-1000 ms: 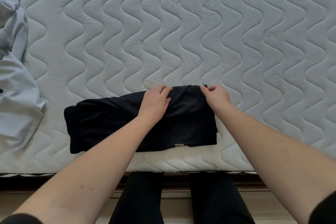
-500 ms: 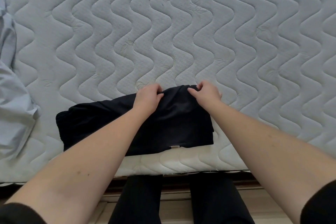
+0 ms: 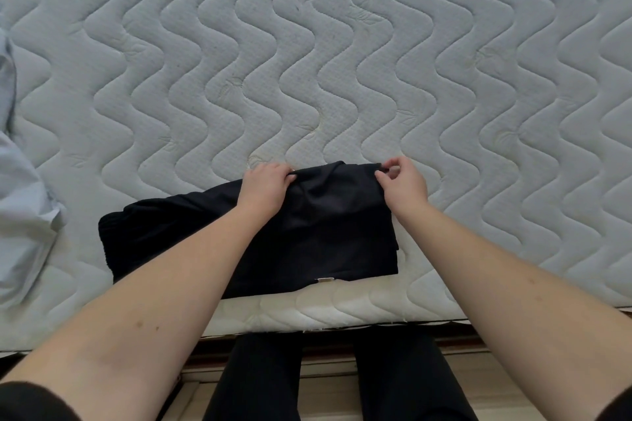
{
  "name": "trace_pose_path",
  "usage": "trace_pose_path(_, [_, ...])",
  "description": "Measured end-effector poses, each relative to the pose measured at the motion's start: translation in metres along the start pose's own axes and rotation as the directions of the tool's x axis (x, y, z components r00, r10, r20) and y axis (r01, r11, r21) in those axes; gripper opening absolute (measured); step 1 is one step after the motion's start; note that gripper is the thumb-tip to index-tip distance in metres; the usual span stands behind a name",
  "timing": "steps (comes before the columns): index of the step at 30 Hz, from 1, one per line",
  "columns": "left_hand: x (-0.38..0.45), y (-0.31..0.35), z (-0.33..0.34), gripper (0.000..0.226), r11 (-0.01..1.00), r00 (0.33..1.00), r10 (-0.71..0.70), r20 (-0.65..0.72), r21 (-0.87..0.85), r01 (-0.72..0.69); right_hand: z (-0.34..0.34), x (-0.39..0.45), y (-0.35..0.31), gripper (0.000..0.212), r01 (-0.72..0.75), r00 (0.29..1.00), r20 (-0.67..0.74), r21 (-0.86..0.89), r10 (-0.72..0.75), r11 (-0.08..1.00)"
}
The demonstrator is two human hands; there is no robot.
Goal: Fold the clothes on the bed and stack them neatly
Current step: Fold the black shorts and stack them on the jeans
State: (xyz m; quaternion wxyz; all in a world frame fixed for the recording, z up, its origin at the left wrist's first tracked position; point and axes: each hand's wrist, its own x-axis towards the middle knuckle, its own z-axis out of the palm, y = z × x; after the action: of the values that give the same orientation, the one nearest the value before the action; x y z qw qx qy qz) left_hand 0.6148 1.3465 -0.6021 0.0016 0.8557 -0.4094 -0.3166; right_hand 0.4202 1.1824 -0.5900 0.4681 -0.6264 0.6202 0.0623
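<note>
Quilted mattress (image 3: 342, 44); floor (image 3: 328, 396) prob. wood

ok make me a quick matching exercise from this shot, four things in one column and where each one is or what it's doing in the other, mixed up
Things:
1. left hand
2. right hand
3. black garment
4. light blue garment

Places or states:
A. lies unfolded at the mattress's left edge
B. pinches the black garment's far right corner
C. partly folded, near the mattress's front edge
D. grips the black garment's far edge, left of the other hand

Pairs: 1-D, 2-B, 3-C, 4-A
</note>
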Motion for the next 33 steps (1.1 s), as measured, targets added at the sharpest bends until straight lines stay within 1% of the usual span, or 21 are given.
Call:
trace_pose_path(1, [-0.001,0.000,0.000,0.030,1.000,1.000,0.009,0.005,-0.008,-0.009,0.001,-0.002,-0.001,0.008,0.079,0.997,-0.017,-0.098,-0.081,0.992])
trace_pose_path(3, [-0.001,0.002,0.000,0.028,0.998,0.999,0.042,0.010,-0.052,-0.041,0.003,-0.004,-0.007,0.019,0.234,0.963,-0.064,-0.288,-0.262,0.929])
trace_pose_path(4, [-0.002,0.003,-0.001,0.027,0.995,0.998,0.067,0.013,-0.081,-0.065,0.004,-0.005,-0.012,0.025,0.277,0.946,-0.059,-0.356,-0.317,0.892])
trace_pose_path(5, [-0.002,0.005,-0.001,0.026,0.990,0.996,0.092,0.016,-0.107,-0.090,0.007,-0.004,-0.017,0.030,0.286,0.947,-0.019,-0.410,-0.322,0.866])
trace_pose_path(6, [-0.003,0.006,-0.002,0.026,0.985,0.993,0.114,0.018,-0.129,-0.111,0.009,-0.003,-0.023,0.034,0.261,0.961,0.041,-0.449,-0.272,0.854])
trace_pose_path(7, [-0.003,0.007,-0.003,0.025,0.980,0.991,0.130,0.018,-0.152,-0.126,0.010,-0.001,-0.030,0.038,0.205,0.979,0.093,-0.461,-0.182,0.863])
trace_pose_path(9, [-0.003,0.009,-0.003,0.022,0.969,0.988,0.152,0.008,-0.200,-0.147,0.012,0.004,-0.042,0.036,0.069,0.986,0.166,-0.417,0.001,0.906])
trace_pose_path(10, [-0.004,0.010,-0.004,0.020,0.964,0.987,0.159,0.001,-0.217,-0.155,0.013,0.006,-0.046,0.033,0.044,0.981,0.193,-0.409,0.039,0.911])
trace_pose_path(12, [-0.004,0.010,-0.004,0.019,0.961,0.987,0.162,0.002,-0.226,-0.158,0.014,0.007,-0.051,0.031,0.042,0.972,0.228,-0.408,0.057,0.912])
trace_pose_path(13, [-0.004,0.011,-0.004,0.019,0.962,0.987,0.158,0.006,-0.225,-0.153,0.014,0.007,-0.051,0.028,0.038,0.973,0.226,-0.375,0.052,0.926])
trace_pose_path(15, [-0.004,0.010,-0.003,0.018,0.966,0.989,0.147,-0.001,-0.217,-0.143,0.011,0.006,-0.048,0.021,0.029,0.984,0.179,-0.242,0.016,0.970])
trace_pose_path(17, [-0.004,0.008,-0.002,0.017,0.973,0.992,0.124,-0.014,-0.192,-0.124,0.004,0.004,-0.042,0.018,0.008,0.997,0.080,-0.117,0.001,0.993])
trace_pose_path(19, [-0.003,0.006,-0.002,0.018,0.982,0.996,0.089,-0.012,-0.166,-0.090,-0.004,0.002,-0.032,0.022,-0.038,0.999,-0.025,0.014,0.039,0.999])
trace_pose_path(21, [-0.001,0.005,-0.002,0.019,0.988,0.998,0.064,-0.003,-0.143,-0.064,-0.007,-0.002,-0.021,0.024,-0.096,0.993,-0.050,0.165,0.106,0.982])
trace_pose_path(22, [0.000,0.005,-0.003,0.020,0.989,0.998,0.058,0.004,-0.136,-0.057,-0.007,-0.003,-0.017,0.023,-0.130,0.990,-0.018,0.223,0.138,0.966])
trace_pose_path(24, [0.001,0.006,-0.004,0.023,0.991,0.998,0.060,0.019,-0.124,-0.057,-0.005,-0.004,-0.015,0.018,-0.200,0.979,0.106,0.305,0.175,0.931])
trace_pose_path(25, [0.002,0.007,-0.005,0.026,0.991,0.997,0.071,0.031,-0.116,-0.066,-0.004,-0.003,-0.018,0.015,-0.232,0.968,0.169,0.331,0.184,0.915])
trace_pose_path(27, [0.002,0.009,-0.007,0.032,0.989,0.991,0.114,0.064,-0.105,-0.106,-0.003,0.001,-0.028,0.003,-0.268,0.950,0.250,0.348,0.186,0.898])
trace_pose_path(29, [0.001,0.011,-0.008,0.033,0.981,0.984,0.160,0.083,-0.129,-0.148,-0.003,0.007,-0.040,0.016,-0.248,0.943,0.295,0.311,0.155,0.918])
trace_pose_path(31, [0.000,0.013,-0.011,0.030,0.969,0.977,0.192,0.089,-0.177,-0.174,-0.001,0.012,-0.049,0.024,-0.207,0.932,0.349,0.291,0.098,0.934])
trace_pose_path(33, [-0.001,0.016,-0.012,0.024,0.961,0.977,0.188,0.101,-0.223,-0.162,0.001,0.014,-0.053,0.045,-0.229,0.903,0.422,0.309,0.083,0.923])
